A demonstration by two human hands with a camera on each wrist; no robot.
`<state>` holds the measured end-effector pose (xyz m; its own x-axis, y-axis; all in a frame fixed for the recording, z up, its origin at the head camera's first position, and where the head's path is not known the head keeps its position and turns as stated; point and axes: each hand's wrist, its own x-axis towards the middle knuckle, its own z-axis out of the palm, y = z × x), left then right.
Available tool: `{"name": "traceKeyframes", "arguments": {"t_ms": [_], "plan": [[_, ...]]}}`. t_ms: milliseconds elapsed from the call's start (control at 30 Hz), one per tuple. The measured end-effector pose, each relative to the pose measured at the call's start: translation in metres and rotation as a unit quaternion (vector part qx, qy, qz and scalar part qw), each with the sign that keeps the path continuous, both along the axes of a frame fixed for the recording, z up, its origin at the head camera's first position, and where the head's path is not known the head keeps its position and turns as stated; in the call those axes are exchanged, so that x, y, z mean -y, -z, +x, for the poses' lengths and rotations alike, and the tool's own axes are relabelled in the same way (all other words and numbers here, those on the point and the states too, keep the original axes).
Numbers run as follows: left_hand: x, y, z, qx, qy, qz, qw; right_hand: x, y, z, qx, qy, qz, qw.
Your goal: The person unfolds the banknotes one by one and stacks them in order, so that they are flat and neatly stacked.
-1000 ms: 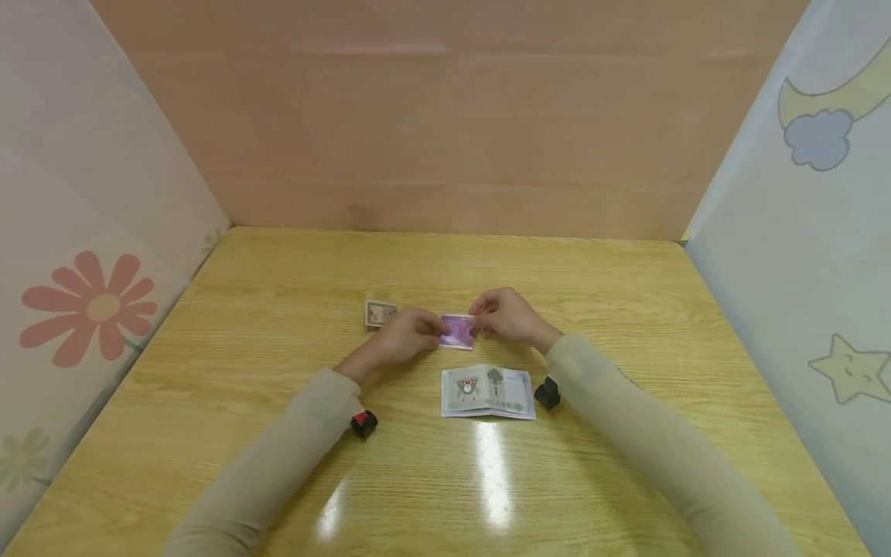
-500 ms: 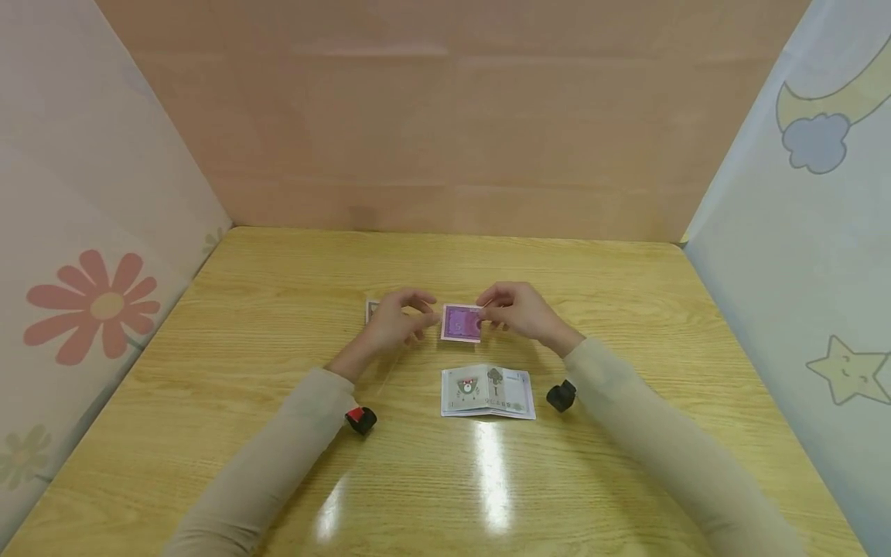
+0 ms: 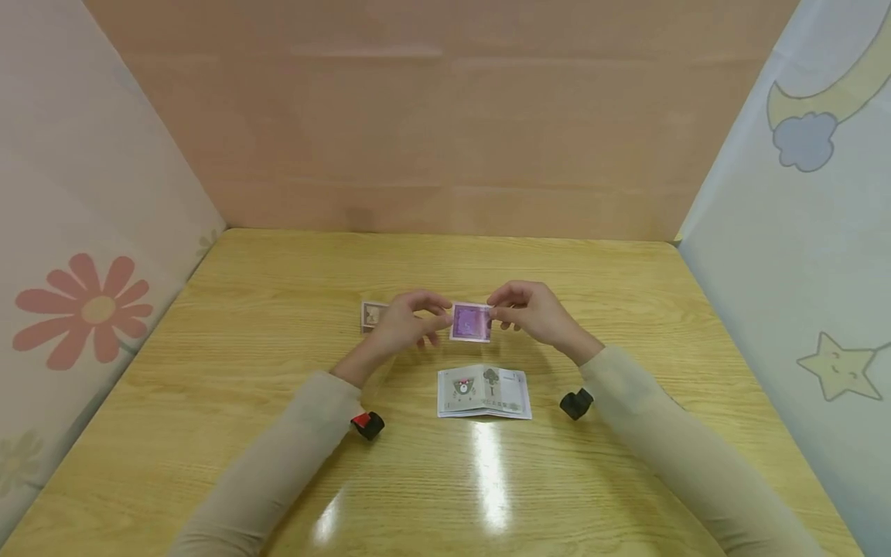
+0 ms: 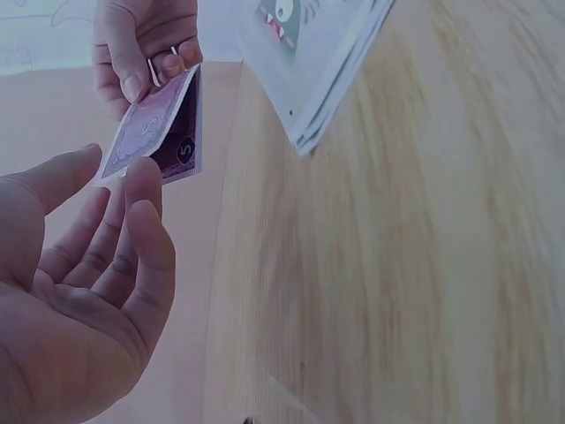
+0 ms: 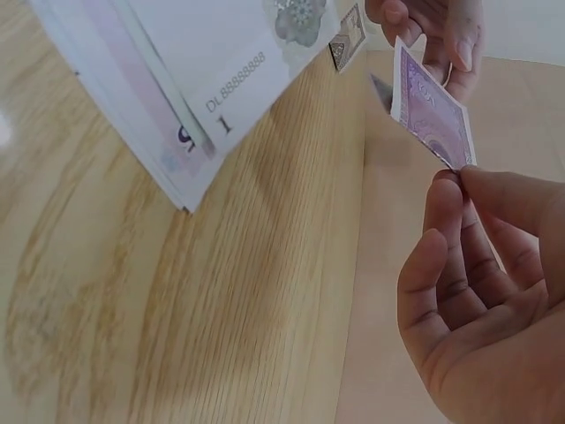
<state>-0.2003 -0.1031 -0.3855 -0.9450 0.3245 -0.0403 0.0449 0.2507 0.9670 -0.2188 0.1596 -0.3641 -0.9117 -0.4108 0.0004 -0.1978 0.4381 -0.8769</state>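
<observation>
A folded purple play banknote (image 3: 471, 322) is held up above the table between the two hands. My right hand (image 3: 539, 313) pinches its right edge between thumb and fingers. My left hand (image 3: 411, 321) is at the note's left edge. In the left wrist view, that hand's thumb and index finger stand apart with the note's edge near the gap; whether they touch it is hard to tell. The note's halves (image 4: 146, 132) gape a little, and a 5 shows on one. Nearer the body lies a stack of play banknotes (image 3: 483, 393), the top one creased upward in its middle.
A small brown folded banknote (image 3: 372, 315) lies on the wooden table (image 3: 292, 271), partly hidden behind the left hand. Black wrist cameras (image 3: 367, 425) hang under both sleeves. Decorated panels enclose the left and right sides, and a plain orange-pink one stands at the back.
The purple note has come up off the table and shifted slightly right with the right hand. The left fingers, which lay on it, have come off and now stand at its left edge.
</observation>
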Motion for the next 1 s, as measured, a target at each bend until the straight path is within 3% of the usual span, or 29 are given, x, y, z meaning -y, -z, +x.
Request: {"name": "traceKeyframes", "arguments": {"t_ms": [533, 833, 1000], "plan": [[-0.019, -0.002, -0.005, -0.011, -0.007, -0.016, 0.9998, -0.007, -0.005, 0.01, 0.006, -0.006, -0.009, 0.9999], [-0.02, -0.005, -0.003, 0.005, -0.008, -0.015, 0.9998, -0.01, -0.008, 0.004, 0.009, -0.002, -0.02, 0.9998], [-0.021, -0.005, -0.002, 0.0, 0.005, -0.018, 0.9998, -0.003, -0.009, 0.0, 0.007, -0.025, -0.019, 0.9995]]}}
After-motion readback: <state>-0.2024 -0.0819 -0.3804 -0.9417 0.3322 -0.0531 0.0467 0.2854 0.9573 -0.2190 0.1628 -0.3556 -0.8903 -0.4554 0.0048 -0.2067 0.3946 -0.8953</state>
